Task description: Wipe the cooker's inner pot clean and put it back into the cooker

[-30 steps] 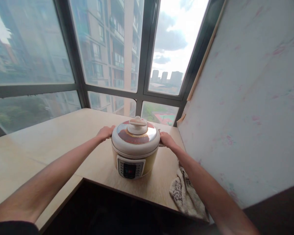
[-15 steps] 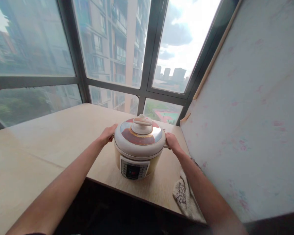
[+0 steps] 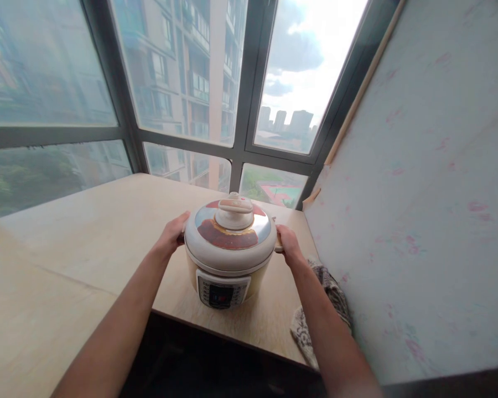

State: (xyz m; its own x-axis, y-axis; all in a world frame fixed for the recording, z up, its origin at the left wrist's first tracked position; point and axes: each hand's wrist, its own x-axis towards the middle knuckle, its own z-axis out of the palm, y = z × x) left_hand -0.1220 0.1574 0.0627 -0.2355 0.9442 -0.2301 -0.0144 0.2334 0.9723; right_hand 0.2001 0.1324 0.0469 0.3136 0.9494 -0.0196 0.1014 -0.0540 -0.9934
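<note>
A white and cream electric pressure cooker stands upright near the front edge of the pale countertop. Its lid is on, with a raised knob handle on top, and the control panel faces me. My left hand is closed at the cooker's left side, where its grip hides the handle. On the other side my right hand wraps round the right handle, part of which shows by the fingers. Whether the base touches the counter or is slightly raised, I cannot tell.
A patterned cloth lies crumpled on the right, partly under my right forearm. The floral-papered wall borders the counter on the right. Dark window frames rise behind, with buildings outside. The counter's front edge runs below the cooker.
The cooker sits slightly left and looks a little larger, nearer to me, with both hands still at its sides. The view has shifted somewhat, and more of the cloth shows.
</note>
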